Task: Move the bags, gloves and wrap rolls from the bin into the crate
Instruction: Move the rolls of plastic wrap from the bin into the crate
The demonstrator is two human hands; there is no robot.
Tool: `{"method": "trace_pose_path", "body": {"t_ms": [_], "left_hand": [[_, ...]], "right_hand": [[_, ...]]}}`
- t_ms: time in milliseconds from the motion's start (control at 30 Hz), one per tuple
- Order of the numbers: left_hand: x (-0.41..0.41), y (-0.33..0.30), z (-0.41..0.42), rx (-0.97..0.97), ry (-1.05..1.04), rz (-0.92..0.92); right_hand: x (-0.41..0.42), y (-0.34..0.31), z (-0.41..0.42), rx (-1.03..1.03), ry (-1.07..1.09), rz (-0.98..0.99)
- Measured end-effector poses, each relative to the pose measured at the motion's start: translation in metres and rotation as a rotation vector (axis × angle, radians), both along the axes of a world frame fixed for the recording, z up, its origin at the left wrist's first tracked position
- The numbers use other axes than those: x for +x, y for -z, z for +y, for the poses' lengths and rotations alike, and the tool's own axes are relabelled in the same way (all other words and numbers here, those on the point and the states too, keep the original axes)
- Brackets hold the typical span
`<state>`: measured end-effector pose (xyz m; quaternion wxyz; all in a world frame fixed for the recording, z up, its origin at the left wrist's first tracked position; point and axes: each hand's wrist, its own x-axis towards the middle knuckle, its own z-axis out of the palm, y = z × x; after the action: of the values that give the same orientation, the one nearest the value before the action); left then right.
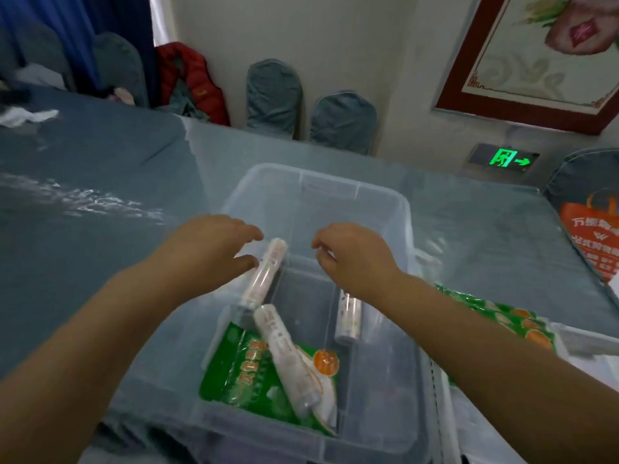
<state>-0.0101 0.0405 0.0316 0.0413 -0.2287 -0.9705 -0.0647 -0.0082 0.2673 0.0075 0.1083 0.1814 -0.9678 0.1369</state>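
Note:
A clear plastic container (385,209) stands in the middle of the blue table. Inside it lie a green pack (244,373), a wrap roll (284,353) across the pack, and a second roll (348,319) by the right wall under my right forearm. A third roll (264,276) leans against the left wall. My left hand (207,246) reaches over the rim, its thumb tip touching that roll and its fingers stretched out above it. My right hand (355,259) hovers over the container with fingers loosely curled, holding nothing.
At the right, a second container's white rim (576,339) shows, with more green packs (502,316) in it. An orange bag (589,239) lies on the table at the far right. Covered chairs (341,122) line the wall behind. A white cloth (26,117) lies far left.

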Motion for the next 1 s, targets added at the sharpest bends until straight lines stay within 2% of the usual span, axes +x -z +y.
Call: {"method": "trace_pose_path", "body": {"t_ms": [133, 200, 333, 500, 600, 667, 700, 833, 900, 1000], "left_hand": [[-0.015, 0.018, -0.040, 0.006, 0.043, -0.011], [-0.017, 0.031, -0.050, 0.047, 0.076, -0.039], [-0.021, 0.047, -0.060, 0.271, 0.083, -0.034], [-0.024, 0.056, -0.064, 0.403, 0.054, -0.138], [-0.022, 0.055, -0.065, 0.401, 0.055, -0.112], [-0.020, 0.052, -0.064, 0.353, 0.060, -0.089], [-0.020, 0.052, -0.064, 0.313, 0.060, -0.072], [-0.023, 0.045, -0.053, 0.228, 0.044, 0.005], [-0.026, 0.039, -0.043, 0.285, 0.039, 0.005], [-0.031, 0.029, -0.028, 0.515, 0.010, -0.191]], "right_hand": [[-0.024, 0.047, -0.057, 0.303, 0.012, -0.386], [-0.022, 0.076, -0.073, 0.391, 0.007, -0.597], [-0.001, 0.129, -0.089, 0.222, 0.106, -0.953], [0.005, 0.140, -0.086, 0.056, 0.263, -0.998], [-0.010, 0.111, -0.080, -0.095, 0.339, -1.103], [-0.021, 0.083, -0.074, -0.248, 0.361, -1.106], [-0.026, 0.067, -0.072, -0.361, 0.363, -1.092], [-0.033, 0.016, -0.068, -1.030, 0.330, -0.993], [-0.035, -0.001, -0.068, -1.166, 0.291, -0.915], [-0.041, -0.017, -0.074, -1.326, 0.218, -0.824]]}}
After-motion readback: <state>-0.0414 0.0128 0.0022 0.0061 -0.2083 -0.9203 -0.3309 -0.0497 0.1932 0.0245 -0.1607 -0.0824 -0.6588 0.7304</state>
